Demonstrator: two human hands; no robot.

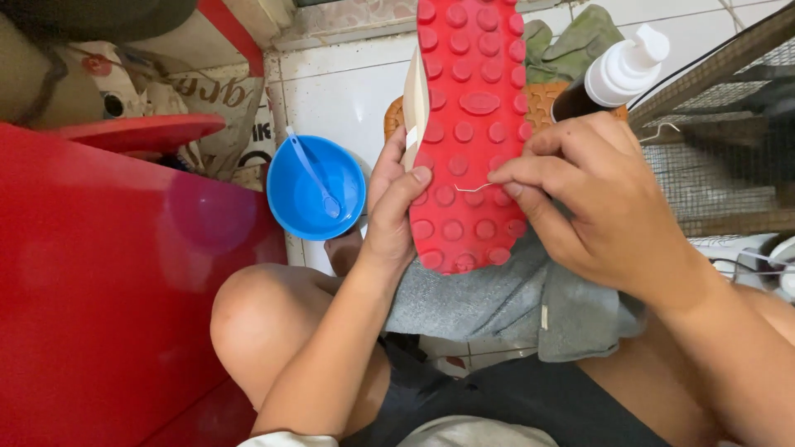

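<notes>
Clearly the red shoe sole (465,141) stood studs-up over my lap, stiff, light and grippy. My left hand (391,211) clamped its edge at nine o'clock; my right fingers (530,178) pinched a thin thread (474,189) near its heel. At nine lay a blue bowl (315,189).

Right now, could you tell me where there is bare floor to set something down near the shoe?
Bare white tile lies above the blue bowl, left of the red shoe sole. It is crowded elsewhere: a red surface to the left, gloves, a pump bottle and a wire cage to the right.
</notes>
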